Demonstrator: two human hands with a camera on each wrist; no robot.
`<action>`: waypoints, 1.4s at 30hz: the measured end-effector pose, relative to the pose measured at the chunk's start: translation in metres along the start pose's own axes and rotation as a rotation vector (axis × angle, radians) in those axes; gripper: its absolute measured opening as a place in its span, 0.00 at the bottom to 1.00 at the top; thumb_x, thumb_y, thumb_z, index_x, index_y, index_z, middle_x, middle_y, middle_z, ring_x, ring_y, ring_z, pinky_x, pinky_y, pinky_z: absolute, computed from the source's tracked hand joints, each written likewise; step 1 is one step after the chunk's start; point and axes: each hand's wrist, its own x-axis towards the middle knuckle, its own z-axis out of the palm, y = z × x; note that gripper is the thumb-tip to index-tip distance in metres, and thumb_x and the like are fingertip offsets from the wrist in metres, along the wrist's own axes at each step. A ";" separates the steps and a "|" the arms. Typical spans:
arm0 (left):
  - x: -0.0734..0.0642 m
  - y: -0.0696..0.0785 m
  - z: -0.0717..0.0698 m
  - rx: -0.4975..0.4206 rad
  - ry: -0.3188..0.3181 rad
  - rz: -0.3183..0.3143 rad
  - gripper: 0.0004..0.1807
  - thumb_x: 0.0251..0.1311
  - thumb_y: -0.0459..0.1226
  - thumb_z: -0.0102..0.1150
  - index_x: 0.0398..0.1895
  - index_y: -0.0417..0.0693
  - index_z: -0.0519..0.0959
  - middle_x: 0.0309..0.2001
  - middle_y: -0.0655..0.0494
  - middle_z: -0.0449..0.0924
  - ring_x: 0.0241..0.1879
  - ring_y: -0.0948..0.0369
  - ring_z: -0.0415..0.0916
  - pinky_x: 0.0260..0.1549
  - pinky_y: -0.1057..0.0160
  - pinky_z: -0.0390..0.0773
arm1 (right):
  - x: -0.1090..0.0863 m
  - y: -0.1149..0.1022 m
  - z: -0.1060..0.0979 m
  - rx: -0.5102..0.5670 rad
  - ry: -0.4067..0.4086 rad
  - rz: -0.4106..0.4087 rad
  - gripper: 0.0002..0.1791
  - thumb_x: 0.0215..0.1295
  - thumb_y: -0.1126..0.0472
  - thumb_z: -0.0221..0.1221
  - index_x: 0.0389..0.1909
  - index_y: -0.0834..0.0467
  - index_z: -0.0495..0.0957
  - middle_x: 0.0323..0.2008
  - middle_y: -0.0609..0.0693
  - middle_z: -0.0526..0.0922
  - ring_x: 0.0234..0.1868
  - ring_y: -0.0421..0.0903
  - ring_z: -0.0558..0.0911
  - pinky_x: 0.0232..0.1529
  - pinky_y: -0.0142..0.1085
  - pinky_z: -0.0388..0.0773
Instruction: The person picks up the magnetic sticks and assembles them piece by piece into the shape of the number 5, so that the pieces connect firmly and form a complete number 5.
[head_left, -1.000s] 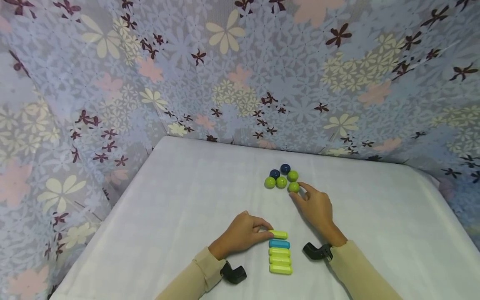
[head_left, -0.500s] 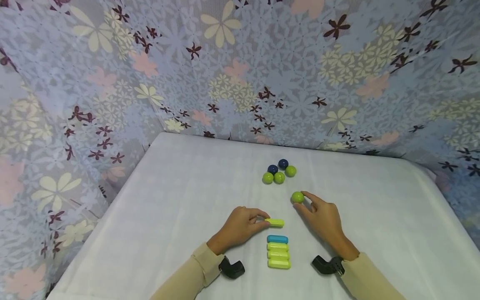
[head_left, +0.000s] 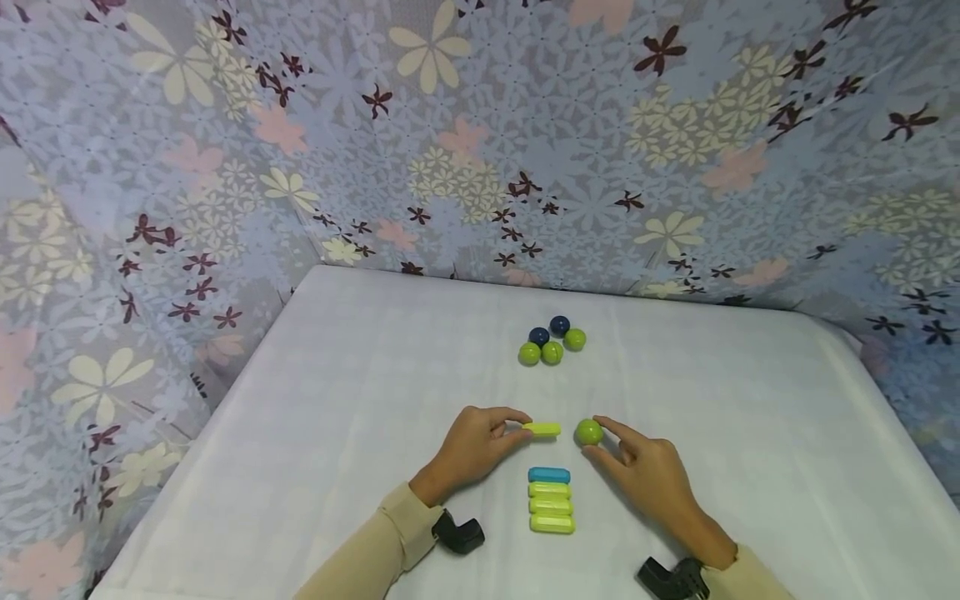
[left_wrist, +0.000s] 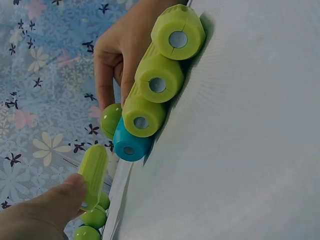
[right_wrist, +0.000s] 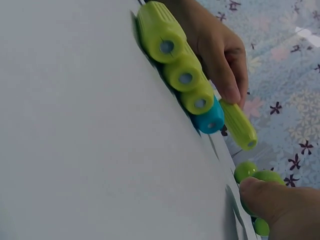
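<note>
My left hand (head_left: 476,446) pinches a lime-green ridged magnetic rod (head_left: 544,429) by its left end, thumb against it in the left wrist view. Its free end points right, towards a green ball (head_left: 588,432) that my right hand (head_left: 651,479) holds between thumb and fingers. A small gap separates rod and ball. Just below them on the table lies a blue rod (head_left: 549,475), first in a column with three lime-green rods (head_left: 551,507). Round metal-grey discs show in the rods' ends in both wrist views. The thumb partly hides the held ball in the right wrist view.
Farther back sit three green balls (head_left: 552,352) and two dark blue balls (head_left: 559,326) in a loose cluster. A white cloth (head_left: 375,350) covers the table, and a floral curtain (head_left: 480,167) hangs along its back and left side. Black wrist-worn devices (head_left: 459,533) are on both arms.
My right hand has drawn the green ball away from the cluster, towards me. My left hand has lifted the lime-green rod from the top of the column and moved it forward, away from the blue rod.
</note>
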 end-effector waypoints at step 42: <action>0.003 0.003 0.002 0.120 -0.033 0.017 0.14 0.67 0.48 0.67 0.49 0.51 0.89 0.14 0.71 0.59 0.17 0.74 0.54 0.19 0.72 0.56 | -0.004 -0.014 0.002 -0.020 -0.037 -0.045 0.26 0.56 0.54 0.76 0.56 0.56 0.86 0.11 0.29 0.56 0.14 0.26 0.53 0.16 0.28 0.55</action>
